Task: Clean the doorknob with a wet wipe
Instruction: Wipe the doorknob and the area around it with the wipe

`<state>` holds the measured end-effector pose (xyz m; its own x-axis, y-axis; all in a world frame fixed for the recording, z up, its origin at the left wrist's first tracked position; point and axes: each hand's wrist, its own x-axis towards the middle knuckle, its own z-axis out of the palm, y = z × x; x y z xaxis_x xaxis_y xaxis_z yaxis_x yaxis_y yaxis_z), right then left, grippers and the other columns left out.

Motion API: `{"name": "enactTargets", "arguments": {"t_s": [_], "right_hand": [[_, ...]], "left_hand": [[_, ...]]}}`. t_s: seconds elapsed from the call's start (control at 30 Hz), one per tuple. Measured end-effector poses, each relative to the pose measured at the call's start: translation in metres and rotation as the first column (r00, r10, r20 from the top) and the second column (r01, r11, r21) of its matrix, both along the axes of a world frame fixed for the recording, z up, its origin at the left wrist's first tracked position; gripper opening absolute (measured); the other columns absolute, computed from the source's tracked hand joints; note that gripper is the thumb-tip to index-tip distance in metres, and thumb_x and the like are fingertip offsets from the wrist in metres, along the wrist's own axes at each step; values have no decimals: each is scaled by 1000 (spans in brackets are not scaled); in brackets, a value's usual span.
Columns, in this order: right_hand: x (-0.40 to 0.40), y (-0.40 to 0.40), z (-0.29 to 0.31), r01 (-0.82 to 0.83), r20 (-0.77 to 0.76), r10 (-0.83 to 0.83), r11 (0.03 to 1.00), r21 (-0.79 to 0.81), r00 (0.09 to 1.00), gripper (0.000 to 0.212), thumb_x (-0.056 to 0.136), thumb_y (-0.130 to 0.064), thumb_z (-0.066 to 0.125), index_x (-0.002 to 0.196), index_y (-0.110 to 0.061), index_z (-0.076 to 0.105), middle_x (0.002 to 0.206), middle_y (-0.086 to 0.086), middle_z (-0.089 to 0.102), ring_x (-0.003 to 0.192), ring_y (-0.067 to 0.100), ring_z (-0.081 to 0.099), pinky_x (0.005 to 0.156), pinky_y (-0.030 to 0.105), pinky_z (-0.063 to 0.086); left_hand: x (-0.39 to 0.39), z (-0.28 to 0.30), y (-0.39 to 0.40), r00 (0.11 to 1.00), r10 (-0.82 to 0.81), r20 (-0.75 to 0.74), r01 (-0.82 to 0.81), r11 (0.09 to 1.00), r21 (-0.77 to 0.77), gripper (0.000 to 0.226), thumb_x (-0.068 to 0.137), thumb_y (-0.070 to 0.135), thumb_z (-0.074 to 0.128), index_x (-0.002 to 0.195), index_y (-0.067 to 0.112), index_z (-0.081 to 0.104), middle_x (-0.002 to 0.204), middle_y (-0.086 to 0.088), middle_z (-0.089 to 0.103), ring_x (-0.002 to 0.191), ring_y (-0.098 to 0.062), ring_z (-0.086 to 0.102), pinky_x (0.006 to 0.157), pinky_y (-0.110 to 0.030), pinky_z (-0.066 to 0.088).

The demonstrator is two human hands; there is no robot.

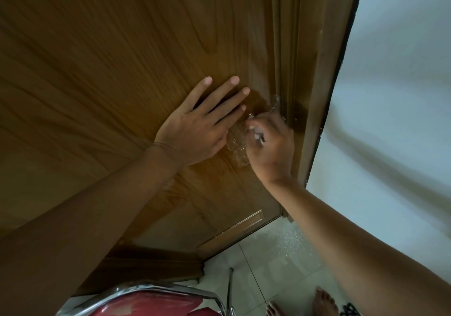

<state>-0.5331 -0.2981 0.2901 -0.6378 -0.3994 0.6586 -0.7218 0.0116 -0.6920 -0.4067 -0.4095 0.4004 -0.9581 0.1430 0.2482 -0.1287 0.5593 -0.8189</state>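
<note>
Brown wooden door [122, 59] fills the view, its doorknob [235, 142] near the frame edge, largely hidden between two hands. A person's right hand [269, 144] curls round the knob, pinching a white wet wipe [256, 133] against it. Left hand [197, 125] rests flat on the door just beside, fingers spread straight. Below, a red chair [151, 302] and bare feet [322, 301] on pale tiled floor [280, 254]. No writing is legible.

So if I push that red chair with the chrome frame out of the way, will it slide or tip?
The red chair would probably slide rather than tip: the tiled floor looks smooth and glossy. Its thin chrome tube frame suggests it is light for its size. Only its top edge shows, so I cannot judge the feet; a low push seems safer.
</note>
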Motion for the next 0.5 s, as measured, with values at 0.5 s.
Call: {"name": "enactTargets", "arguments": {"t_s": [0.5], "right_hand": [[6,-2,14,99,505,-35,990,-100,863,9,94,-20,68,101,-15,72,95,-9,69,90,8,67,74,27,60]], "left_hand": [[-22,8,6,998,-9,55,8,1000,17,50,104,32,42,151,15,47,167,-10,27,156,-33,19,124,-56,2]]}}
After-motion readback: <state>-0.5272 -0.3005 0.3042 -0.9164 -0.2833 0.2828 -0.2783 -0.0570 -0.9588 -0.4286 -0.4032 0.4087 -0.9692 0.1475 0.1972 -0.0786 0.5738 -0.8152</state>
